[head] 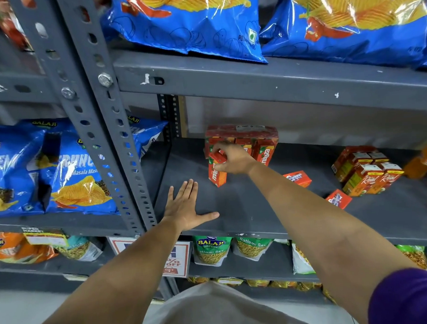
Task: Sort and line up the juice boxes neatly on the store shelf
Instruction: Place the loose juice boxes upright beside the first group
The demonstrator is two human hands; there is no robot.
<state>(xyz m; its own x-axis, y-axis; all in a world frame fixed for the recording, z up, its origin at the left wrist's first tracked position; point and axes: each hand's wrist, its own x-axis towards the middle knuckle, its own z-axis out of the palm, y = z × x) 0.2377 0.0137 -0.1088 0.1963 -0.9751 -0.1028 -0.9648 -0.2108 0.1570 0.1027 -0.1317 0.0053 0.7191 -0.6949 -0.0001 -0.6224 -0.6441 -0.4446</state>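
Observation:
My right hand pinches the top of a red and orange Maaza juice box that stands upright on the grey shelf. Right behind it is a shrink-wrapped pack of Maaza boxes. My left hand lies flat and open on the shelf near its front left edge, holding nothing. Two small red boxes lie flat on the shelf, one by my right forearm and another further right. A cluster of Real juice boxes stands at the right.
A grey perforated upright post borders the shelf on the left. Blue chip bags sit on the shelf above and to the left. Green snack packs hang below. An orange bottle is at the far right.

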